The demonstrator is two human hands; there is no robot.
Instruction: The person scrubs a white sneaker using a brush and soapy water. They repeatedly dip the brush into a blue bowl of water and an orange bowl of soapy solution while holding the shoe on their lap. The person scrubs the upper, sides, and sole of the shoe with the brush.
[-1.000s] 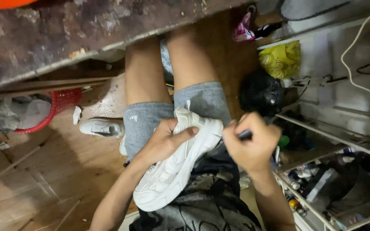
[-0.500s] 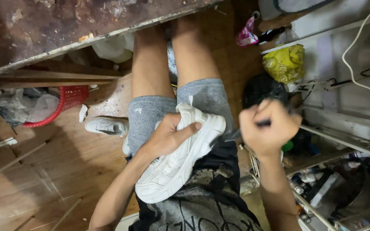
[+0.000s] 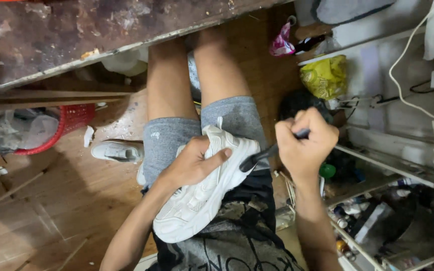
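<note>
Sneaker (image 3: pixel 202 193) sits on the lap, left hand (image 3: pixel 193 165) clamped round its upper. Right hand (image 3: pixel 305 145) fists a dark brush (image 3: pixel 257 158) against the sole edge; looks mid-job, second shoe (image 3: pixel 116 150) untouched on floor.

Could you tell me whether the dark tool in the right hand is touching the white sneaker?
Touching: the head view shows the dark tool's tip meeting the white sneaker's sole edge, no gap visible.

The left hand (image 3: pixel 193 164) covers the upper of the chunky white leather sneaker (image 3: pixel 202 193). The right hand's (image 3: pixel 305 145) fist hides most of the dark slim tool's (image 3: pixel 258 157) handle; small shelf items blur.
</note>
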